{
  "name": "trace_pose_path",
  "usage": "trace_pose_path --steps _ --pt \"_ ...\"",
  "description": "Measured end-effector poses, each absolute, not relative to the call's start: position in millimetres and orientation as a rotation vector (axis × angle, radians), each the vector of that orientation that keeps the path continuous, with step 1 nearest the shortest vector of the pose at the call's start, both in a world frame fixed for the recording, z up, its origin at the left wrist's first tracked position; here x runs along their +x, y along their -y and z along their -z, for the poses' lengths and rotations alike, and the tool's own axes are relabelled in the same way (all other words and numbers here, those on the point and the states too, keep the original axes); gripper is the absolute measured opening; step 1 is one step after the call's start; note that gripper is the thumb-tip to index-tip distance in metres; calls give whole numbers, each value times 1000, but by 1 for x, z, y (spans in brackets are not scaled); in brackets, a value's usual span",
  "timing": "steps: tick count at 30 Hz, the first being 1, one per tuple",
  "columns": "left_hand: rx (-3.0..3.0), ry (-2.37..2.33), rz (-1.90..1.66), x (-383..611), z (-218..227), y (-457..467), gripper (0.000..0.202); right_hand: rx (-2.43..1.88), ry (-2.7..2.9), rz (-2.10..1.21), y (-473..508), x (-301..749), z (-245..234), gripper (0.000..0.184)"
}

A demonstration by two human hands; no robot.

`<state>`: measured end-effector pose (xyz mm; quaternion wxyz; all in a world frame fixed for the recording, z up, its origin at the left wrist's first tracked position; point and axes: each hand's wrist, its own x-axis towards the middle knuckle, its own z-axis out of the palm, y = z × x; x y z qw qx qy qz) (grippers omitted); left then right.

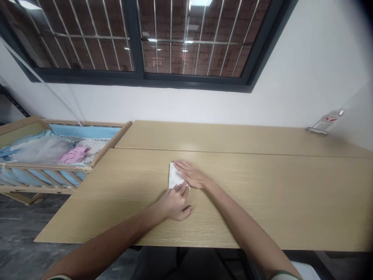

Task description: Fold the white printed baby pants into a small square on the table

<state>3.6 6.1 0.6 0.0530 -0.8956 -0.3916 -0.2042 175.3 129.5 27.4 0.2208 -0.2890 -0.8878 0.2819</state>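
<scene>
On the wooden tabletop (pixel 140 171) lies a small white folded piece (pixel 174 177), paper or cloth; I cannot tell which. My right hand (pixel 190 174) rests flat across its right side with fingers stretched out. At the near edge of the white piece is my left hand (pixel 175 202), its fingertips touching the near right corner. The left thumb points to the right, apart from the other fingers, and the palm faces down. Part of the white piece is hidden beneath both hands.
A wooden crib (pixel 110 142) with blue lining, a pink cloth (pixel 75 154) and white netting stands at the left. Toward the back right, a clear bottle (pixel 328 121) is on the table by the wall. A barred window (pixel 192 81) is above.
</scene>
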Motion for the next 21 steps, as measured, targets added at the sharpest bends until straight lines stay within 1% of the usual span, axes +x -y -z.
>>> trace_pose_path --steps 2,5,7,9,11,15,19,21 --pt "-2753 1247 635 2 -4 -7 61 -827 2438 -761 -135 176 -22 56" --pt "-2834 1409 690 -5 -16 -14 44 -858 2434 -709 -134 176 -15 59" --pt "-2817 1641 772 -13 -26 -22 34 -904 2398 -664 -132 178 -12 64" --pt "-2699 1881 862 -21 -35 -32 30 -967 2306 -619 -130 181 -11 68" --pt "-2534 2057 894 -30 -39 -41 32 -1023 2179 -586 -130 185 -10 68" --pt "-2299 2307 667 -43 -37 -51 41 -1063 2007 -547 -133 191 -8 60" --pt "-2323 2313 553 -42 -31 -52 52 -1041 1980 -528 -131 187 -6 55" --pt "-2386 2266 533 -38 -31 -54 49 -1023 1979 -538 -128 183 -6 55"
